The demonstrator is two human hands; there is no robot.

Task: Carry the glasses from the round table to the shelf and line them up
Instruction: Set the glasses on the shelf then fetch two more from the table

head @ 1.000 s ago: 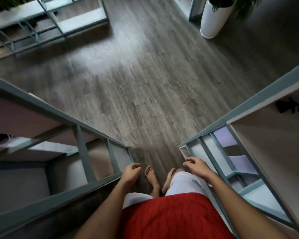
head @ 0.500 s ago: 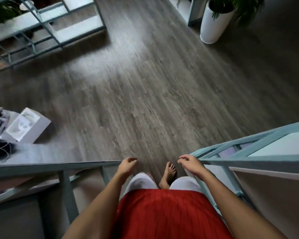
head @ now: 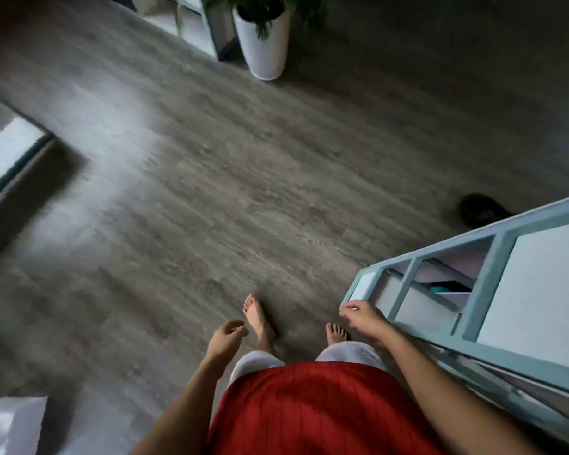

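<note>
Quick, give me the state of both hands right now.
Left hand: open, fingers loosely curled, holding nothing.
Right hand: open, fingers loosely curled, empty, beside the corner of the pale blue metal-framed shelf.

A grey wood-plank floor (head: 230,178) is filling most of the view. A tall white planter (head: 264,44) holding a green plant is standing on it at the far side, beside a blurred pale unit. Two bare feet are resting on the planks near the bottom. A blue-framed shelf (head: 483,284) with pale boards is standing at the right, and a dark, blurred object (head: 477,210) is lying on the floor just beyond it.
</note>
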